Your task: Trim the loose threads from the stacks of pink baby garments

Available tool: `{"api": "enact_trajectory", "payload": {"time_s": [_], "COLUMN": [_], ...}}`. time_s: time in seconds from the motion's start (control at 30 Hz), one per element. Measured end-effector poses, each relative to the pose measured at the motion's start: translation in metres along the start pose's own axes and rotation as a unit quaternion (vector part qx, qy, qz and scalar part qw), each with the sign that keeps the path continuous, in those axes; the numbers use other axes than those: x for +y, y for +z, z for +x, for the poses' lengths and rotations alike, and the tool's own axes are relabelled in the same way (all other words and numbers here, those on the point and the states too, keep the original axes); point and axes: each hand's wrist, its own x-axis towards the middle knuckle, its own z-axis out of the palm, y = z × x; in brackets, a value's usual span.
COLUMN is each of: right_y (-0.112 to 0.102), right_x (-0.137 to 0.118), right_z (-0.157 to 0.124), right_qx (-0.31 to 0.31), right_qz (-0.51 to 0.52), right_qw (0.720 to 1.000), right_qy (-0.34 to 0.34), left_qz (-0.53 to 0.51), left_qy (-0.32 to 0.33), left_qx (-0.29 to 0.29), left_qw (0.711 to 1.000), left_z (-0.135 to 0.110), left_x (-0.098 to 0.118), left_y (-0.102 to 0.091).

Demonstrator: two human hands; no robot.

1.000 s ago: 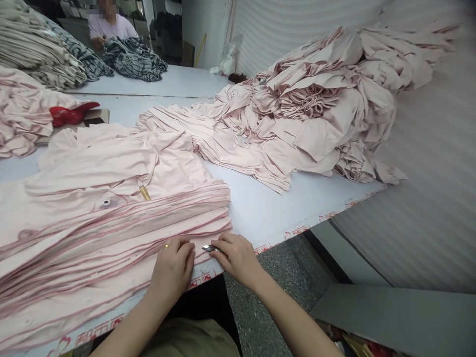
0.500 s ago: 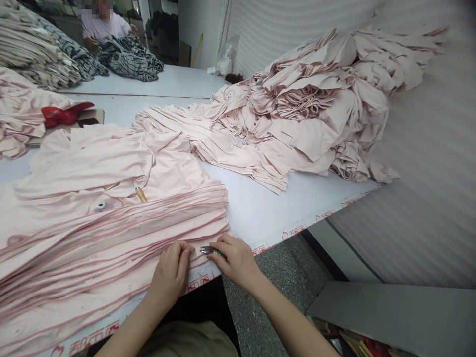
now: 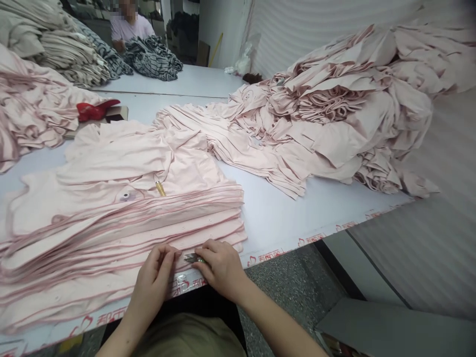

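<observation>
My right hand [image 3: 223,267] is closed around small thread snips [image 3: 191,258], with the blades pointing left toward my other hand. Thumb and fingers of my left hand [image 3: 156,272] are pinched together at the near edge of the pink garments [image 3: 122,238]; what lies between the fingertips is too small to make out. These garments are layered in a stack with darker pink edging and small buttons or snaps along the strips. On the top garment lies a short gold-coloured tool [image 3: 160,188], beside a printed eye.
A large heap of pink garments [image 3: 334,114] fills the table's right side. A red object [image 3: 92,111] sits on a box at left. Beige garments [image 3: 70,54] and dark patterned cloth [image 3: 154,58] lie farther back, near a seated person [image 3: 132,29]. The table edge [image 3: 275,254] has red-printed tape.
The view has turned left, so the table and heaps appear farther right. Both hands have moved left along the stack's near edge, the snips still in my right hand.
</observation>
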Motion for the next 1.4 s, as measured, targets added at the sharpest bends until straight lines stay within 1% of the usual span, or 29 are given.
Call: {"api": "enact_trajectory", "payload": {"time_s": [0.1, 0.17, 0.23, 0.33, 0.4, 0.47, 0.53, 0.6, 0.63, 0.73, 0.83, 0.93, 1.03, 1.17, 1.23, 1.3, 1.4], "right_y": [0.005, 0.008, 0.011, 0.014, 0.015, 0.018, 0.021, 0.025, 0.027, 0.032, 0.035, 0.036, 0.036, 0.041, 0.045, 0.051, 0.056], "right_x": [-0.005, -0.004, -0.002, -0.006, -0.015, -0.026, -0.038, -0.048, -0.052, -0.059, -0.061, -0.06, -0.064, -0.085, -0.098, -0.107, -0.111], "right_z": [0.004, 0.004, 0.002, 0.002, 0.004, 0.008, 0.014, 0.02, 0.022, 0.026, 0.026, 0.026, 0.027, 0.036, 0.041, 0.045, 0.049], "right_qx": [-0.006, 0.004, 0.021, 0.042, 0.042, 0.026, 0.001, -0.022, -0.031, -0.051, -0.052, -0.041, -0.042, -0.062, -0.07, -0.064, -0.047], "right_qz": [-0.022, -0.029, -0.026, -0.009, 0.013, 0.032, 0.036, 0.025, 0.018, 0.006, -0.001, 0.002, 0.023, 0.052, 0.055, 0.051, 0.029], "right_qw": [1.0, 1.0, 0.999, 0.999, 0.999, 0.998, 0.998, 0.998, 0.997, 0.996, 0.996, 0.998, 0.999, 0.995, 0.994, 0.993, 0.995], "right_qy": [-0.01, -0.008, -0.005, -0.008, -0.02, -0.038, -0.053, -0.062, -0.065, -0.072, -0.069, -0.045, -0.026, -0.052, -0.07, -0.08, -0.086], "left_qz": [-0.01, -0.022, -0.041, -0.054, -0.034, 0.018, 0.087, 0.142, 0.156, 0.167, 0.213, 0.254, 0.253, 0.269, 0.28, 0.285, 0.29], "left_qy": [-0.006, -0.019, -0.039, -0.071, -0.092, -0.108, -0.104, -0.085, -0.077, -0.067, -0.044, -0.01, 0.043, 0.123, 0.143, 0.155, 0.151], "left_qx": [-0.026, -0.024, 0.01, 0.088, 0.127, 0.138, 0.13, 0.129, 0.138, 0.172, 0.196, 0.212, 0.193, 0.169, 0.167, 0.165, 0.188], "left_qw": [1.0, 0.999, 0.998, 0.992, 0.987, 0.984, 0.982, 0.978, 0.975, 0.968, 0.956, 0.944, 0.947, 0.94, 0.934, 0.932, 0.926], "left_z": [0.001, 0.001, 0.001, -0.004, -0.011, -0.02, -0.029, -0.037, -0.04, -0.046, -0.047, -0.048, -0.049, -0.048, -0.047, -0.047, -0.049], "left_x": [0.005, 0.006, 0.004, -0.006, -0.016, -0.026, -0.031, -0.032, -0.031, -0.028, -0.03, -0.037, -0.044, -0.046, -0.044, -0.042, -0.044], "left_y": [-0.001, -0.01, -0.028, -0.067, -0.092, -0.111, -0.121, -0.122, -0.122, -0.123, -0.135, -0.148, -0.152, -0.145, -0.141, -0.14, -0.146]}}
